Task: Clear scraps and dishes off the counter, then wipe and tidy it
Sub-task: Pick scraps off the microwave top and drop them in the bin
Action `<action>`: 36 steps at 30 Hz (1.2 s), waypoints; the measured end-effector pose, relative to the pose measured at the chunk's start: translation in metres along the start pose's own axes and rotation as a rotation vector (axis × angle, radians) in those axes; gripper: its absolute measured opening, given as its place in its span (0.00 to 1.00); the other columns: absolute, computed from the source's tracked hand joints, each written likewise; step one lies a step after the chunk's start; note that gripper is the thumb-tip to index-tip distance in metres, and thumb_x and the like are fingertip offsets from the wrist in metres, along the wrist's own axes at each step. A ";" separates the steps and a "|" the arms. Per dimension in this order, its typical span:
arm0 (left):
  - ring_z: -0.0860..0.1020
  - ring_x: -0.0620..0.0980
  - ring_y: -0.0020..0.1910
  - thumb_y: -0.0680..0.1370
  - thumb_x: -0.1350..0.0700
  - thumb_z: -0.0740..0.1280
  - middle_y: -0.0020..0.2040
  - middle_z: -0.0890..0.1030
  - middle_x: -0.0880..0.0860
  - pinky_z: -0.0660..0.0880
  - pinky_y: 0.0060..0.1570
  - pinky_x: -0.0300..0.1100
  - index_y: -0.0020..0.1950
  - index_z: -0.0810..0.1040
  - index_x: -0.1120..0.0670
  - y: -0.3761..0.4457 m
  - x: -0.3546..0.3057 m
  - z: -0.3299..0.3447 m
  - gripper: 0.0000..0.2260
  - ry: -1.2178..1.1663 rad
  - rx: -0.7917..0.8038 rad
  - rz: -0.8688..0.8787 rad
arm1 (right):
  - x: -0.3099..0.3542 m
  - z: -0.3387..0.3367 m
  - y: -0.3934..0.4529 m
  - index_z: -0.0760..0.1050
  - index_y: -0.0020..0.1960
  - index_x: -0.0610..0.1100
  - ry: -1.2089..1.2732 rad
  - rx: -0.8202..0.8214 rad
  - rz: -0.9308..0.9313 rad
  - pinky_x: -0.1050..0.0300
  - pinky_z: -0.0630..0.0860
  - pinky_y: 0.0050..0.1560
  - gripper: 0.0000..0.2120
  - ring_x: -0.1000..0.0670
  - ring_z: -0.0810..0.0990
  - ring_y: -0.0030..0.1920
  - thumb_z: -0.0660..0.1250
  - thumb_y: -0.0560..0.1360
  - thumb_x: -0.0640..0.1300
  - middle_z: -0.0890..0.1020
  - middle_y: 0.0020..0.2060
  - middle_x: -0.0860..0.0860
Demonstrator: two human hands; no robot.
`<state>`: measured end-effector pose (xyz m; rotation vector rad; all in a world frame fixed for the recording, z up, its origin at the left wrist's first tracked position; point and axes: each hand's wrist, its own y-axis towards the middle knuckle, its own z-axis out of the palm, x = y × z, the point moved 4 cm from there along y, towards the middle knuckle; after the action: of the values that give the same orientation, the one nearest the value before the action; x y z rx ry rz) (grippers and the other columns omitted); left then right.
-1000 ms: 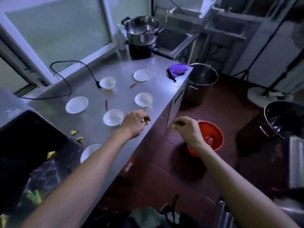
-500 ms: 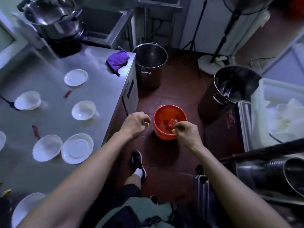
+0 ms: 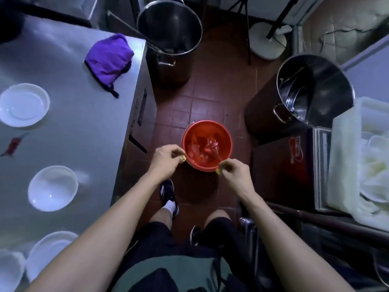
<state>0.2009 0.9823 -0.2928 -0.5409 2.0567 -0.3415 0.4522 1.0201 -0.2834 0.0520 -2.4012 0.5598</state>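
Red-brown floor tiles run between the steel counter [image 3: 69,127] on the left and big steel pots; from the head view, a red bucket [image 3: 207,145] sits on that floor, holding wet red scraps; the left hand [image 3: 166,160] pinches a small yellow scrap [image 3: 184,158] at the bucket's left rim, fingers curled; the right hand [image 3: 233,172] pinches another yellow scrap [image 3: 218,171] at its near rim; 4 white bowls, a purple cloth [image 3: 109,57] and a red chilli [image 3: 12,144] lie on the counter, with bare steel along its edge.
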 end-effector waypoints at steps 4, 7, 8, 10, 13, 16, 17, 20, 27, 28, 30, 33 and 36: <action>0.80 0.37 0.38 0.72 0.63 0.75 0.37 0.84 0.43 0.73 0.43 0.30 0.41 0.83 0.46 0.032 0.005 0.017 0.10 -0.041 0.026 -0.065 | -0.010 0.008 0.034 0.83 0.44 0.51 0.020 0.030 0.059 0.60 0.78 0.49 0.08 0.60 0.81 0.43 0.73 0.71 0.38 0.83 0.40 0.57; 0.80 0.39 0.40 0.72 0.62 0.75 0.39 0.83 0.42 0.75 0.45 0.33 0.40 0.83 0.45 0.056 0.006 0.038 0.11 -0.019 0.047 -0.095 | -0.025 0.015 0.064 0.83 0.45 0.49 0.012 0.058 0.082 0.60 0.78 0.49 0.07 0.60 0.80 0.42 0.75 0.71 0.38 0.83 0.41 0.56; 0.81 0.39 0.41 0.72 0.62 0.75 0.39 0.83 0.42 0.76 0.46 0.35 0.40 0.83 0.45 0.064 0.008 0.045 0.10 -0.017 0.043 -0.112 | -0.031 0.019 0.074 0.83 0.45 0.49 0.018 0.078 0.088 0.59 0.78 0.49 0.07 0.59 0.80 0.42 0.74 0.71 0.37 0.83 0.41 0.55; 0.80 0.37 0.40 0.71 0.61 0.76 0.39 0.83 0.41 0.75 0.45 0.33 0.40 0.83 0.45 0.081 0.011 0.060 0.10 -0.014 0.018 -0.141 | -0.044 0.027 0.094 0.83 0.45 0.48 0.024 0.126 0.089 0.58 0.78 0.50 0.06 0.56 0.80 0.43 0.74 0.72 0.38 0.83 0.42 0.54; 0.79 0.34 0.39 0.71 0.61 0.76 0.39 0.83 0.41 0.71 0.41 0.24 0.41 0.83 0.46 0.105 0.017 0.088 0.09 -0.019 0.019 -0.174 | -0.067 0.043 0.122 0.83 0.47 0.47 -0.004 0.192 0.081 0.56 0.78 0.52 0.05 0.54 0.80 0.44 0.73 0.73 0.38 0.84 0.44 0.53; 0.78 0.34 0.38 0.71 0.60 0.77 0.37 0.82 0.40 0.69 0.38 0.22 0.40 0.83 0.45 0.128 0.026 0.115 0.09 -0.040 0.013 -0.219 | -0.095 0.059 0.147 0.84 0.49 0.46 -0.004 0.216 0.126 0.54 0.78 0.54 0.07 0.52 0.80 0.47 0.72 0.73 0.38 0.84 0.46 0.52; 0.78 0.35 0.36 0.71 0.59 0.78 0.37 0.82 0.41 0.69 0.37 0.23 0.39 0.83 0.45 0.136 0.032 0.123 0.09 -0.058 0.002 -0.237 | -0.106 0.066 0.155 0.84 0.49 0.46 0.005 0.216 0.143 0.53 0.78 0.55 0.07 0.52 0.81 0.47 0.72 0.73 0.38 0.84 0.46 0.52; 0.76 0.36 0.33 0.70 0.58 0.78 0.36 0.83 0.43 0.71 0.37 0.25 0.40 0.84 0.46 0.160 0.056 0.153 0.07 -0.091 -0.008 -0.286 | -0.137 0.087 0.175 0.83 0.48 0.47 0.031 0.222 0.184 0.51 0.79 0.55 0.07 0.51 0.81 0.47 0.71 0.73 0.37 0.84 0.45 0.52; 0.74 0.34 0.30 0.69 0.56 0.79 0.35 0.81 0.40 0.67 0.36 0.23 0.38 0.83 0.44 0.219 0.114 0.218 0.08 -0.098 0.006 -0.384 | -0.204 0.137 0.223 0.83 0.47 0.48 0.004 0.263 0.222 0.54 0.77 0.55 0.08 0.51 0.82 0.47 0.69 0.72 0.38 0.84 0.43 0.53; 0.75 0.34 0.31 0.69 0.56 0.79 0.36 0.82 0.41 0.68 0.37 0.24 0.38 0.83 0.44 0.227 0.121 0.226 0.09 -0.090 0.019 -0.384 | -0.212 0.144 0.231 0.83 0.47 0.49 -0.005 0.262 0.215 0.55 0.76 0.56 0.08 0.51 0.82 0.47 0.69 0.72 0.38 0.84 0.43 0.53; 0.76 0.36 0.34 0.70 0.56 0.79 0.37 0.82 0.41 0.69 0.40 0.26 0.38 0.82 0.43 0.243 0.135 0.240 0.09 -0.067 0.039 -0.379 | -0.226 0.158 0.246 0.82 0.47 0.49 -0.011 0.261 0.209 0.55 0.77 0.55 0.08 0.51 0.82 0.47 0.70 0.73 0.38 0.84 0.43 0.54; 0.79 0.40 0.38 0.70 0.57 0.79 0.39 0.83 0.41 0.72 0.46 0.31 0.39 0.82 0.43 0.262 0.151 0.255 0.09 -0.027 0.043 -0.369 | -0.243 0.177 0.264 0.83 0.48 0.49 -0.010 0.266 0.213 0.53 0.79 0.54 0.07 0.52 0.81 0.47 0.71 0.74 0.38 0.84 0.43 0.54; 0.78 0.40 0.37 0.70 0.58 0.79 0.39 0.83 0.43 0.72 0.44 0.30 0.42 0.84 0.46 0.280 0.169 0.273 0.08 -0.018 0.050 -0.376 | -0.260 0.199 0.279 0.82 0.47 0.50 -0.014 0.274 0.218 0.55 0.78 0.54 0.07 0.52 0.81 0.46 0.71 0.74 0.38 0.84 0.43 0.53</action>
<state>0.2913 1.1319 -0.6809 -0.8985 1.9180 -0.6042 0.4861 1.1644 -0.6872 -0.0897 -2.3426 0.9897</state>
